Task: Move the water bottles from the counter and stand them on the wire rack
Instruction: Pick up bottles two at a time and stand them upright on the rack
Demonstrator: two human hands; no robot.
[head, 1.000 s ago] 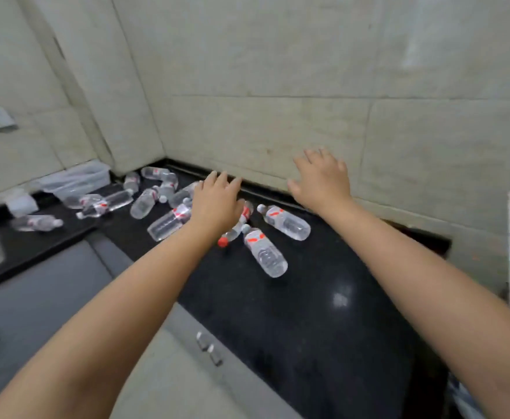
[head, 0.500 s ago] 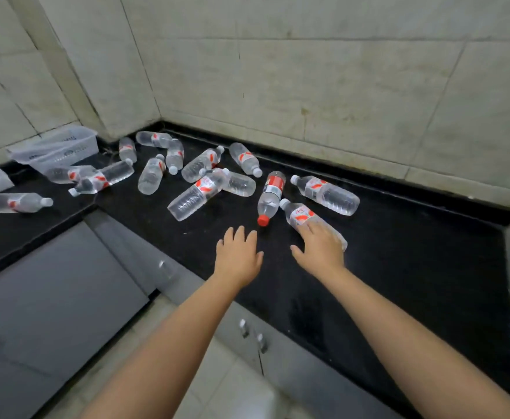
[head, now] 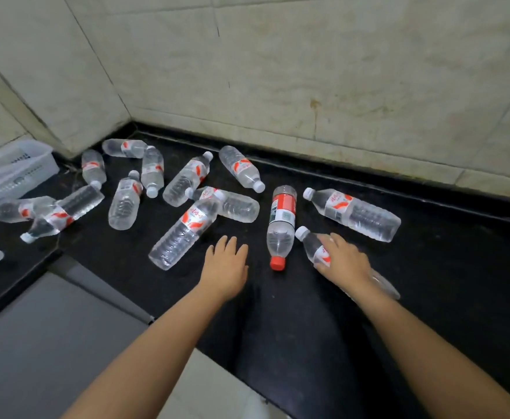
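Observation:
Several clear water bottles lie on their sides on the black counter (head: pixel 435 285). My right hand (head: pixel 343 261) lies over one white-capped bottle (head: pixel 308 244), fingers and thumb curled round its body; its base sticks out behind my wrist. A red-capped bottle (head: pixel 281 220) lies just left of it. My left hand (head: pixel 225 264) hovers flat and empty over the counter, between the red-capped bottle and a long bottle (head: pixel 184 234). Another bottle (head: pixel 361 214) lies beyond my right hand. The wire rack is out of view.
A white plastic basket (head: pixel 11 173) stands at the far left by the tiled wall. More bottles crowd the back corner (head: pixel 152 173). Grey cabinet fronts and a pale floor lie below the counter's front edge.
My right hand has come down onto the white-capped bottle and closed round it. My left hand has edged forward towards the bottles. The view has moved closer to the counter.

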